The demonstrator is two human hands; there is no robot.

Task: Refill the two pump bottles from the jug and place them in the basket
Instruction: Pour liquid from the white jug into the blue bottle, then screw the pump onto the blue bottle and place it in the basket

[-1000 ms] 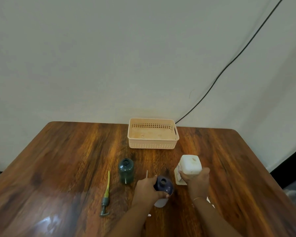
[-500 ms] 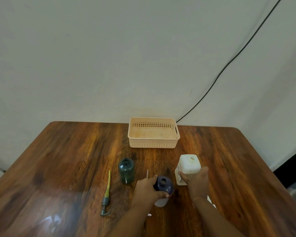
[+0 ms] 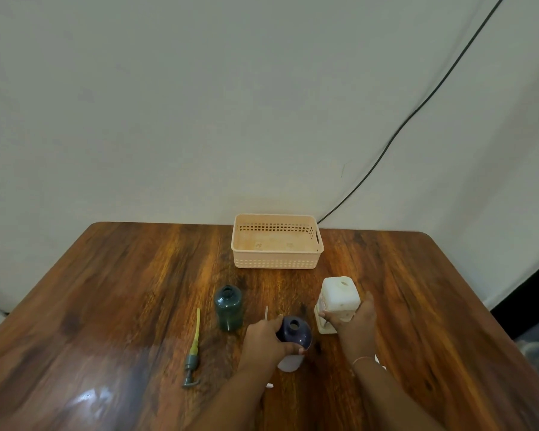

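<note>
Evidently the pour is about to start: the left hand (image 3: 263, 340) wraps its grip around the open purple bottle (image 3: 294, 332), steadying it on the counter (image 3: 122, 290), while the right hand (image 3: 353, 321) clasps the white jug (image 3: 339, 298) just beside it. Next, lift and tip the jug over that small mouth. The green bottle (image 3: 228, 307) stands uncapped nearby, its pump (image 3: 193, 353) lying alongside; the basket (image 3: 276, 264) waits behind.
</note>
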